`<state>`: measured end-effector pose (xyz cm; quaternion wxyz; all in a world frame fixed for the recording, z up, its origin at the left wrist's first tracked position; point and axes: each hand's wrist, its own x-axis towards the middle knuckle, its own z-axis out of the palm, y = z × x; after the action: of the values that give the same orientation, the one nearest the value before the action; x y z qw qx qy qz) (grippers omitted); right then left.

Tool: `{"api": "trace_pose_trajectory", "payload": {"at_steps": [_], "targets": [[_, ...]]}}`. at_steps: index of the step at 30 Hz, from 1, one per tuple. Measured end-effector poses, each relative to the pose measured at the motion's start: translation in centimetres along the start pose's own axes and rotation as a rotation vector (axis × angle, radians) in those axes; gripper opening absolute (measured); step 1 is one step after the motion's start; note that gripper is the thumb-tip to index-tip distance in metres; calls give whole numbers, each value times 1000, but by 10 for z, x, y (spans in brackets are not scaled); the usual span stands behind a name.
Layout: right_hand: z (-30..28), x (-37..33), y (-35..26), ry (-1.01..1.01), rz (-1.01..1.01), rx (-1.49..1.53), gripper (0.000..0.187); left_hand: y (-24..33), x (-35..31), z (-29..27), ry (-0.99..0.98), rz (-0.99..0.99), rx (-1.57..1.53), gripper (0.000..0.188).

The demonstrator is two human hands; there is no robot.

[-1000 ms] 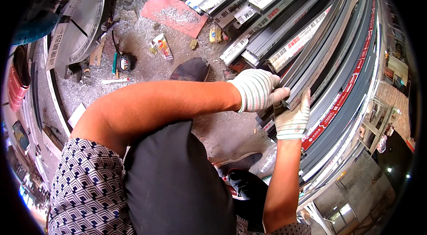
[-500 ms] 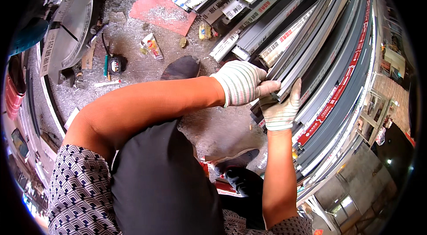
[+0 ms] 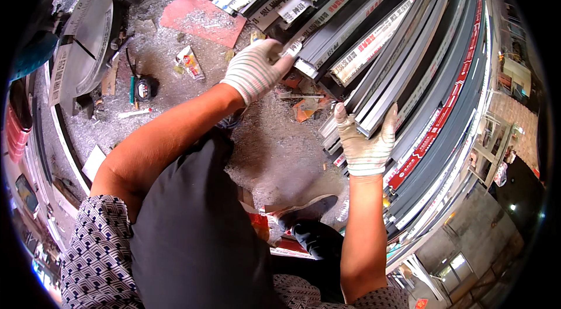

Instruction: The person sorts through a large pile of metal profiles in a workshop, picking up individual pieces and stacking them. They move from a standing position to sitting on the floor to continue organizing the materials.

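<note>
My left hand (image 3: 256,70), in a striped white glove, has its thumb and fingers around the near end of a dark metal profile (image 3: 318,21) with a printed film strip. That profile lies among others in a stack. Further right, my right hand (image 3: 368,146) is gloved too and cups the ends of narrow grey metal profiles (image 3: 378,111). Its thumb stands on their left side and its fingers on their right, with the palm beneath. Between the two hands are the ends of a wide grey profile (image 3: 333,52) and a white-labelled profile (image 3: 362,54).
More long profiles, one with a red film strip (image 3: 429,145), curve along the right. On the littered floor lie a red sheet (image 3: 204,21), a tape measure (image 3: 144,88), a white marker (image 3: 134,113) and a small wrapper (image 3: 190,63). A saw with a scale plate (image 3: 93,2) stands left.
My left hand has left the narrow grey profiles and moved left and away from me to another profile's end. The right hand stays under the grey ends, its fingers spread wider.
</note>
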<state>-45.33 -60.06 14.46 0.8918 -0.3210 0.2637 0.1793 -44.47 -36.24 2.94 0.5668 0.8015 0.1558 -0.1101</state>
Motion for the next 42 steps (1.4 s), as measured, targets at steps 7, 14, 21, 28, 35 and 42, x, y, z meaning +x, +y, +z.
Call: {"api": "trace_pose_trajectory", "payload": {"at_steps": [7,14,21,28,35,42], "targets": [[4,-3,-1,70,-17,-32,45,-9,6,11,86,13,399,55],[-1,-2,-1,93,-39,-30,60,-12,10,15,-162,-93,353,55],[-5,-3,-6,48,-30,-28,59,-11,8,24,-97,-98,482,56],[-1,-10,-16,-65,8,20,51,8,2,23,-95,-62,287,49],[4,-26,-37,-130,2,-38,46,70,-30,25,-220,215,297,53],[3,-34,-40,-81,-68,-41,55,81,-42,34,-257,337,303,53]]}}
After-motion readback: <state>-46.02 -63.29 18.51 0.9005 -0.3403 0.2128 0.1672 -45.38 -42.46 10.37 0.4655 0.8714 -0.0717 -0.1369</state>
